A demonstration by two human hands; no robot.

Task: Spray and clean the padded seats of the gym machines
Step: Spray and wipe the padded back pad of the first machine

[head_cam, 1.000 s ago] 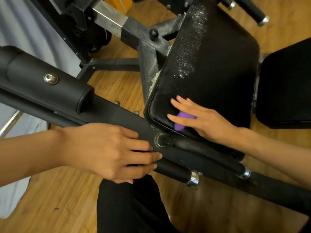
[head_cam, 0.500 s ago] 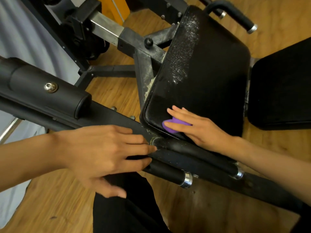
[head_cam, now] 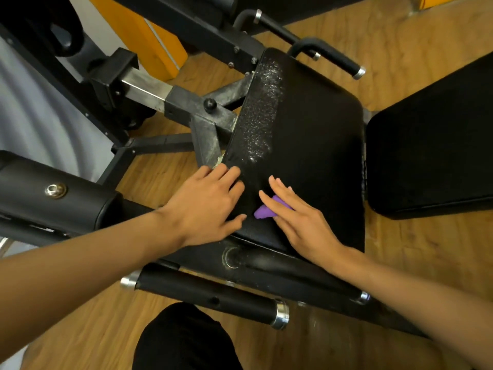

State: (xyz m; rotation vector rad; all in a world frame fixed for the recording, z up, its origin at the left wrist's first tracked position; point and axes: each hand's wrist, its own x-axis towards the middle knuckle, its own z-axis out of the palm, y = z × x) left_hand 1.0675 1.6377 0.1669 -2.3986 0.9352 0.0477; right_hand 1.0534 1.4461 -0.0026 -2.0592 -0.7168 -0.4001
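Black seat (head_cam: 306, 145) tilted on metal frame (head_cam: 197, 108), centre of view. Right hand (head_cam: 298, 220) flat on seat's near part, fingers straight, pressing purple cloth (head_cam: 264, 210) under them; cloth tip sticks out by thumb. Left hand (head_cam: 205, 204) open, palm down on seat's near-left corner, holding nothing. White spray droplets (head_cam: 262, 116) along seat's left edge. 2nd pad (head_cam: 432, 145) just right of seat. Wood floor (head_cam: 413, 33) below.
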